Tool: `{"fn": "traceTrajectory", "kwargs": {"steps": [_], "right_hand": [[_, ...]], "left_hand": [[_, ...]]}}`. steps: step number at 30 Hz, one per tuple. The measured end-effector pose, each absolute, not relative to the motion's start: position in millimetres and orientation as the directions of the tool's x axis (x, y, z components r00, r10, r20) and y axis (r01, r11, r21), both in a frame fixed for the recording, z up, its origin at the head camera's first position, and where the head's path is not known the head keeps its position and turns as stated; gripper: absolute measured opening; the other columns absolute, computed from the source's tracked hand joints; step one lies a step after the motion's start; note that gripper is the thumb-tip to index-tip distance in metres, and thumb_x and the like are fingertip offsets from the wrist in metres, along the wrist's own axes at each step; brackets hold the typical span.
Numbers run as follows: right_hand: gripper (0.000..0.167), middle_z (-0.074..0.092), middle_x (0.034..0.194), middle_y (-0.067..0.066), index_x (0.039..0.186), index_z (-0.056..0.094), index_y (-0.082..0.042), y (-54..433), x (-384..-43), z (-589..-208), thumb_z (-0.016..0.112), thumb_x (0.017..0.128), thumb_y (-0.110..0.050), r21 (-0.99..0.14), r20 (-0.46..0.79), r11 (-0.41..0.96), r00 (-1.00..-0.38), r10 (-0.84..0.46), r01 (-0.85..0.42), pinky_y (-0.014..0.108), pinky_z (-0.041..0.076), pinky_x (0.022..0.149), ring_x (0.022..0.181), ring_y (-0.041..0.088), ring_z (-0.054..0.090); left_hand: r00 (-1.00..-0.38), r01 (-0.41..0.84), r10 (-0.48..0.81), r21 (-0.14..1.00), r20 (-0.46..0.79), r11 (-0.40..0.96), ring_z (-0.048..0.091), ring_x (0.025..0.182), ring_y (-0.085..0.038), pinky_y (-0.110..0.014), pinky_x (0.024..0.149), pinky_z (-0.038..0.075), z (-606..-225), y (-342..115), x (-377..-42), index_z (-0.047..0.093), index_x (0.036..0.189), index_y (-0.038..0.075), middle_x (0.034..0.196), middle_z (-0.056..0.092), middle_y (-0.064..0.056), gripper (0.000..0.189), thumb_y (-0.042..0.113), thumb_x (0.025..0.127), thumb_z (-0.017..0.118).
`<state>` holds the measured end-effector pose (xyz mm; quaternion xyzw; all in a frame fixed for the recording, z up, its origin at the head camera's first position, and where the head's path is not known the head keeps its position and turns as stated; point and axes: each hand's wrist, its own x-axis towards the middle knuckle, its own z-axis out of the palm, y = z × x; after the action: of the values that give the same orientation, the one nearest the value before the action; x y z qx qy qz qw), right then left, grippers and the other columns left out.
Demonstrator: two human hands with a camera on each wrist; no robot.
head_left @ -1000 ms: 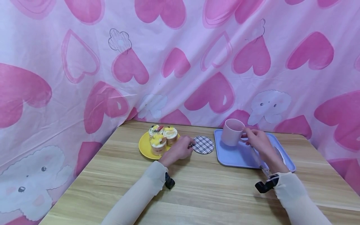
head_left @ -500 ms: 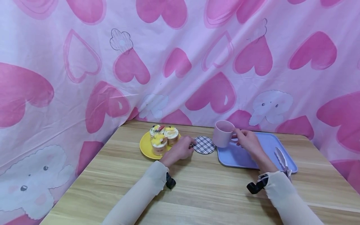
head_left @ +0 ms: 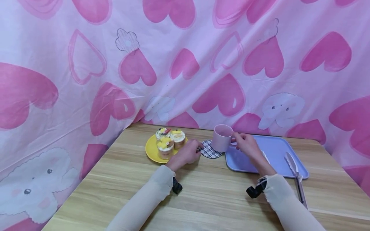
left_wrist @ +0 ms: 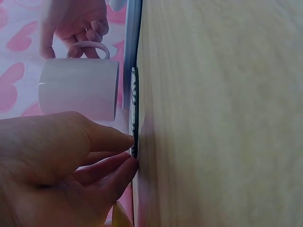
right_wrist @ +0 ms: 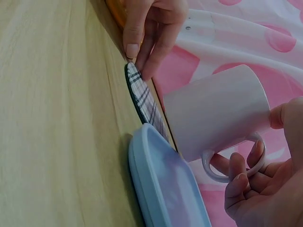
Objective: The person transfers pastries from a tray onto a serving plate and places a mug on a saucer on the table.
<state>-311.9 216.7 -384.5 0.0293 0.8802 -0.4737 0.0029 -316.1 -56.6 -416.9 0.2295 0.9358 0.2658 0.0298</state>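
My right hand (head_left: pixel 248 146) holds a pink mug (head_left: pixel 221 140) by its handle, fingers through the loop and thumb near the rim. The mug is upright over the right part of a round plaid coaster (head_left: pixel 206 150). A narrow gap shows between the mug's base and the coaster in the left wrist view. With thumb and fingertips, my left hand (head_left: pixel 189 152) pinches the coaster's left edge, and the coaster (right_wrist: pixel 146 101) lies on the table. In the left wrist view the mug (left_wrist: pixel 78 87) hangs just beyond my left hand (left_wrist: pixel 71 161).
A blue tray (head_left: pixel 271 144) adjoins the coaster on the right. Tongs (head_left: pixel 295 171) lie across its right front edge. Left of my left hand, a yellow plate (head_left: pixel 150 150) bears three dessert cups (head_left: pixel 165 152). Behind the table hangs a pink heart-patterned cloth (head_left: pixel 170 106).
My right hand has carried the mug left, from above the tray to above the coaster. The tongs now show more fully. My left hand stays at the coaster's edge.
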Motion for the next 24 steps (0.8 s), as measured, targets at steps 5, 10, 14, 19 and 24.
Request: {"fn": "traceTrajectory", "kwargs": {"steps": [5, 10, 14, 19, 24], "right_hand": [[0.067, 0.076, 0.130, 0.022, 0.129, 0.074, 0.000, 208, -316, -390, 0.048, 0.109, -0.058, -0.853, 0.014, 0.523, -0.999, 0.045, 0.012, 0.031, 0.048, 0.085, 0.087, 0.019, 0.063], [0.063, 0.077, 0.126, 0.022, 0.128, 0.075, -0.002, 200, -319, -397, 0.051, 0.108, -0.057, -0.859, 0.039, 0.513, -0.998, 0.041, -0.012, 0.030, 0.050, 0.082, 0.086, 0.020, 0.064], [0.061, 0.078, 0.124, 0.021, 0.124, 0.076, -0.003, 194, -320, -400, 0.053, 0.107, -0.057, -0.859, 0.047, 0.512, -0.998, 0.043, -0.018, 0.031, 0.050, 0.081, 0.088, 0.024, 0.067], [0.059, 0.078, 0.122, 0.019, 0.121, 0.076, -0.003, 190, -322, -402, 0.054, 0.106, -0.055, -0.864, 0.053, 0.503, -0.997, 0.046, -0.023, 0.031, 0.051, 0.081, 0.091, 0.027, 0.067], [0.057, 0.079, 0.121, 0.019, 0.115, 0.077, -0.002, 191, -324, -405, 0.053, 0.107, -0.053, -0.860, 0.059, 0.510, -0.997, 0.047, -0.027, 0.031, 0.050, 0.082, 0.088, 0.024, 0.066]], "left_hand": [[-0.885, 0.429, 0.460, 0.514, 0.074, 0.743, 0.063, 0.101, -0.019, -0.033, 0.088, 0.057, -423, -57, -324, 0.076, 0.134, 0.006, 0.133, 0.075, -0.010, 0.035, 0.006, 0.100, 0.069], [-0.878, 0.451, 0.470, 0.499, 0.097, 0.740, 0.063, 0.099, -0.018, -0.032, 0.085, 0.057, -435, -57, -335, 0.077, 0.133, 0.008, 0.128, 0.076, -0.008, 0.034, 0.007, 0.099, 0.070], [-0.881, 0.442, 0.464, 0.510, 0.091, 0.738, 0.063, 0.099, -0.019, -0.032, 0.086, 0.056, -424, -57, -324, 0.076, 0.133, 0.006, 0.129, 0.076, -0.010, 0.035, 0.005, 0.099, 0.070], [-0.892, 0.418, 0.445, 0.509, 0.074, 0.752, 0.063, 0.102, -0.022, -0.034, 0.091, 0.056, -414, -55, -314, 0.074, 0.135, 0.003, 0.134, 0.075, -0.012, 0.035, 0.004, 0.101, 0.070], [-0.884, 0.438, 0.458, 0.493, 0.088, 0.751, 0.064, 0.107, -0.020, -0.038, 0.098, 0.057, -421, -56, -323, 0.076, 0.134, 0.005, 0.134, 0.076, -0.011, 0.034, 0.005, 0.100, 0.069]]}}
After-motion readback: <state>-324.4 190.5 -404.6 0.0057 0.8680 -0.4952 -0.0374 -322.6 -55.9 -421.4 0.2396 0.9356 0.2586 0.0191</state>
